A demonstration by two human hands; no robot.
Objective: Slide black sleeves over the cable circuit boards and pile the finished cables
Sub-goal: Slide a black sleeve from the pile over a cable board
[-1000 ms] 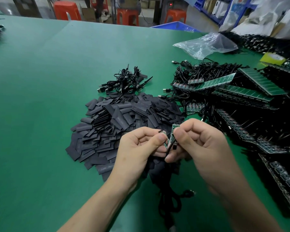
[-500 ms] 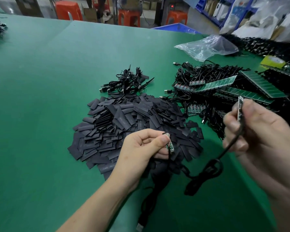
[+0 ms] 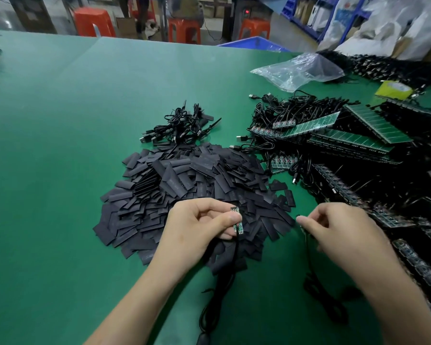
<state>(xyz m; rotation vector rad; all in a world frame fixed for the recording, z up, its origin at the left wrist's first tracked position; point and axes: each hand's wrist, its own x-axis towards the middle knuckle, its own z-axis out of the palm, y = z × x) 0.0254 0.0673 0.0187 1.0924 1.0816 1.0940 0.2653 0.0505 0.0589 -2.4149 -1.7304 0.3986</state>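
Observation:
My left hand (image 3: pixel 199 227) pinches a small green circuit board (image 3: pixel 237 219) between thumb and forefinger, and its black cable (image 3: pixel 222 285) hangs down to the table. My right hand (image 3: pixel 334 230) grips a second black cable (image 3: pixel 309 267) at the right edge of the sleeve pile; only a dark tip shows at its fingertips, and the cable's coil (image 3: pixel 334 307) lies below. A wide heap of flat black sleeves (image 3: pixel 179 188) lies just beyond both hands. Behind it sits a small pile of sleeved cables (image 3: pixel 182 125).
The green table (image 3: pixel 60 145) stretches left. On the right lie tangled cables with green board panels (image 3: pixel 334 135) and dark rows of more boards (image 3: pixel 383 207). A clear plastic bag (image 3: pixel 296 70) and a yellow-green tape roll (image 3: pixel 393 89) sit at the back right.
The hands, together at first with two boards, came apart. My right hand swung up and right with one cable, then dropped to the sleeve pile's right edge. My left hand stayed put.

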